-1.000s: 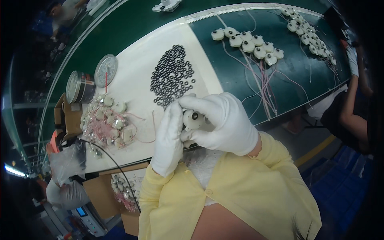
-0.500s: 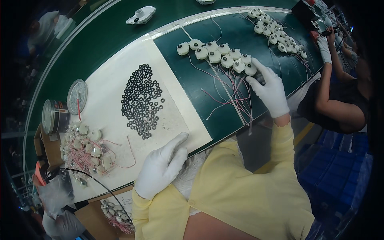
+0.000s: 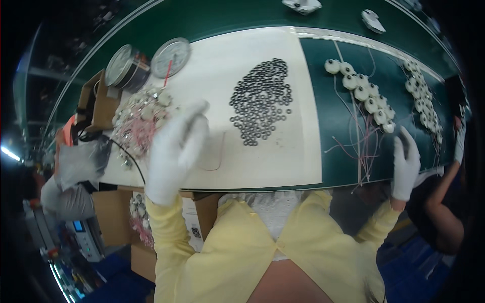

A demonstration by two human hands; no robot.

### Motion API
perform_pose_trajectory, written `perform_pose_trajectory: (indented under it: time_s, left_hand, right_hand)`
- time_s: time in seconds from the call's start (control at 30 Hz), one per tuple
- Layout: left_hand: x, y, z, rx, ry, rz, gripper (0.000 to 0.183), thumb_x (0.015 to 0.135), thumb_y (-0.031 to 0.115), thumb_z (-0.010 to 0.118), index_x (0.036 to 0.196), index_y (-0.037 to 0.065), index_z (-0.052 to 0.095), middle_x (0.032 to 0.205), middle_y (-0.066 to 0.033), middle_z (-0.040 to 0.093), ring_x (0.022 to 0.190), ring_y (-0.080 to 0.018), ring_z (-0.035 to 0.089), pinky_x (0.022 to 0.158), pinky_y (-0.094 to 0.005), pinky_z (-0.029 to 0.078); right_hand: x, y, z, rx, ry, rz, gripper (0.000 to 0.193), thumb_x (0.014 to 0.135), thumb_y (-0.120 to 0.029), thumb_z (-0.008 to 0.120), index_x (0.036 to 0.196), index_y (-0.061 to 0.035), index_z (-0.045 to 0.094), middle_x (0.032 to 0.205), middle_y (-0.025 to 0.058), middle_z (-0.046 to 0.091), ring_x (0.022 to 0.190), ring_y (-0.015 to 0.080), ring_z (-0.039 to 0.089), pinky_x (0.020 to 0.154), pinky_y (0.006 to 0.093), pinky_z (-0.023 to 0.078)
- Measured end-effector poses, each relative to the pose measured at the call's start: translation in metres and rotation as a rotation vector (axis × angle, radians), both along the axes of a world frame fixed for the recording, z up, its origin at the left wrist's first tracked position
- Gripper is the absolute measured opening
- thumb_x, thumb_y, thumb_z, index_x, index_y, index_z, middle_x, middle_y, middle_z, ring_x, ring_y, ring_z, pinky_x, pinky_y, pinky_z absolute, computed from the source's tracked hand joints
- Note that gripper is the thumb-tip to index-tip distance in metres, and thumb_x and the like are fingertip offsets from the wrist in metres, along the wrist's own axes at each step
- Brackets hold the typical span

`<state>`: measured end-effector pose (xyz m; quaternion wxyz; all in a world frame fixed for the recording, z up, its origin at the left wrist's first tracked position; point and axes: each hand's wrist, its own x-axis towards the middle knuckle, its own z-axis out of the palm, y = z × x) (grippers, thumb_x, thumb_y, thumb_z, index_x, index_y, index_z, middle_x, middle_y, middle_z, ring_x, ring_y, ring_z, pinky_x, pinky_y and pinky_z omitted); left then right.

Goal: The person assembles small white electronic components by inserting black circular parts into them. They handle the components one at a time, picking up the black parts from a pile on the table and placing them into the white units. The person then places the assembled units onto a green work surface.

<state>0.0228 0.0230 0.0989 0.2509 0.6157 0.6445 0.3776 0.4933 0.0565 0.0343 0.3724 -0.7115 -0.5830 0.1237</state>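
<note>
My left hand (image 3: pixel 174 156), white-gloved and blurred by motion, hovers beside a heap of small round white motors (image 3: pixel 151 111) with tangled pink wires. Its fingers are stretched, and nothing shows in them. At the right, my gloved right hand (image 3: pixel 406 164) is open, thumb and forefinger apart, just off the near end of a double row of white motors (image 3: pixel 372 105). Those motors have black rings on top, and their pink and white wires (image 3: pixel 359 151) trail toward the near table edge. Many loose black rings (image 3: pixel 260 93) lie spread on a white sheet (image 3: pixel 308 166) between my hands.
A round tin (image 3: pixel 121 70) and a clear lid (image 3: pixel 171 56) with a red stick stand behind the heap, near a cardboard box (image 3: pixel 103 108). Another motor group (image 3: pixel 424 98) lies at far right, near a co-worker's arm (image 3: pixel 447 197). White parts (image 3: pixel 303 5) sit on the green surface beyond.
My view has swung left. My left hand has moved from the near table edge to the wired motor heap. My right hand has drawn back slightly from the end of the motor row.
</note>
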Motion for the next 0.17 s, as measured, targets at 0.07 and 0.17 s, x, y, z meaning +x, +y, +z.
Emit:
perform_pose_trajectory:
  time_s: [0.07, 0.17]
  left_hand:
    - [-0.025, 0.017, 0.001, 0.179, 0.345, 0.126, 0.033, 0.097, 0.008, 0.065, 0.129, 0.003, 0.066, 0.091, -0.0136, 0.073, 0.081, -0.0198, 0.072, 0.075, -0.0316, 0.055]
    - [-0.052, 0.032, -0.009, 0.139, 1.157, 0.232, 0.031, 0.099, 0.023, 0.068, 0.128, 0.011, 0.070, 0.101, -0.0134, 0.077, 0.094, -0.0199, 0.074, 0.084, -0.0428, 0.057]
  right_hand:
    - [0.003, -0.009, -0.003, 0.109, 0.169, -0.036, 0.033, 0.101, -0.006, 0.064, 0.133, 0.0000, 0.066, 0.116, 0.0068, 0.071, 0.093, 0.0077, 0.064, 0.080, 0.0214, 0.051]
    - [-0.010, -0.013, -0.018, 0.131, 0.333, 0.052, 0.036, 0.103, -0.001, 0.058, 0.139, -0.0019, 0.063, 0.129, 0.0092, 0.069, 0.109, 0.0113, 0.065, 0.094, 0.0234, 0.051]
